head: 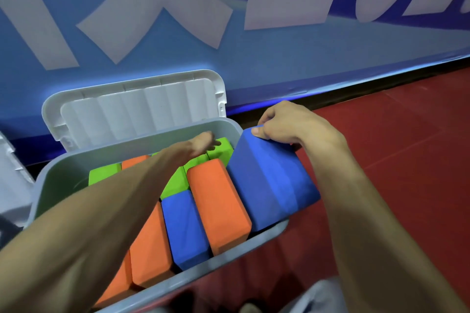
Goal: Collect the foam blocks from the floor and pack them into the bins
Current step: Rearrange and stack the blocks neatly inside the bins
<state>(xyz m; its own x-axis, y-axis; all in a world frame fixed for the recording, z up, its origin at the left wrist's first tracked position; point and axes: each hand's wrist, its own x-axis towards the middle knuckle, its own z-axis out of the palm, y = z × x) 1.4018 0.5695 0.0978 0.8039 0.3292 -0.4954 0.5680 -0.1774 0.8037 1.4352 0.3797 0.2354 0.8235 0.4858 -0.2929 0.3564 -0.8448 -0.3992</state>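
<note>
A grey plastic bin stands on the red floor with its white lid tipped open against the wall. Orange, green and blue foam blocks stand packed on edge inside, among them an orange block and a blue block. My right hand grips the far end of a large blue block that lies tilted over the bin's right rim. My left hand, blurred, reaches across the bin with its fingers extended over a green block; I cannot tell whether it touches.
A blue banner wall with large white characters runs right behind the bin. Red floor stretches to the right. Part of another pale bin shows at the left edge. Light fabric lies at the bottom.
</note>
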